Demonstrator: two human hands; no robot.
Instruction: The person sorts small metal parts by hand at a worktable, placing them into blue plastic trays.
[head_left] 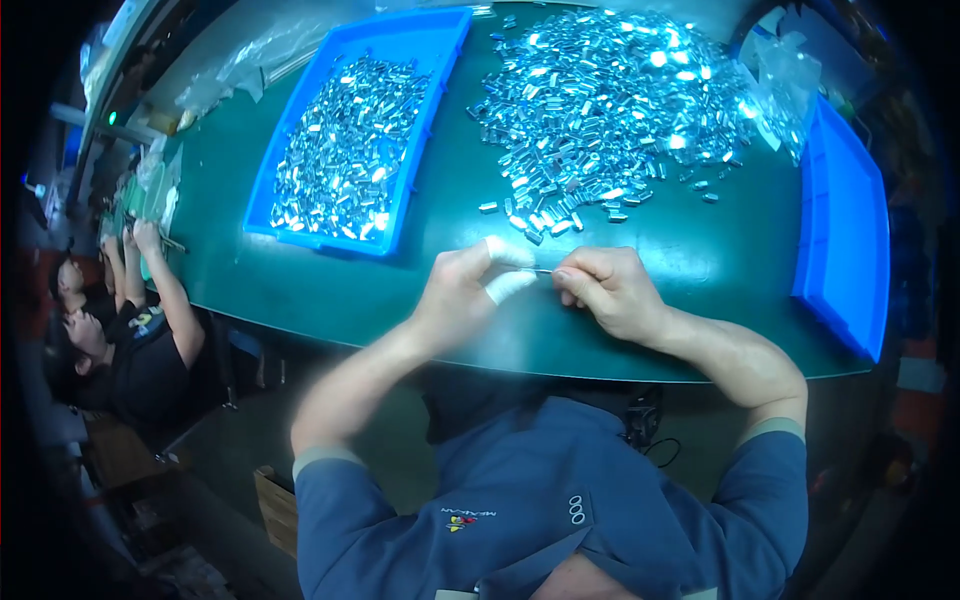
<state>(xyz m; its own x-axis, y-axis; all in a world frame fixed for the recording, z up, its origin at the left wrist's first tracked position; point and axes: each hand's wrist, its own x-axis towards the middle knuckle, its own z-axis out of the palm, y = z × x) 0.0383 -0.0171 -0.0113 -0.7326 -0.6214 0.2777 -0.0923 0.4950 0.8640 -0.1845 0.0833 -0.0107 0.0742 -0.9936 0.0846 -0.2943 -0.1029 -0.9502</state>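
Observation:
Near the table's front edge, my two hands meet almost fingertip to fingertip. My right hand is closed, pinching a thin metal rod that points across to the left. My left hand has white coverings on its thumb and forefinger, which close in around the rod's other end. Whatever lies between those left fingers is too small and blurred to make out. Beyond my hands lies a large heap of small shiny metal pieces, a few of them loose close to my fingers.
On the green table, a blue tray of similar metal pieces stands at the left. Another blue tray is tilted up at the right edge, beside a clear plastic bag. Other people sit working at the far left.

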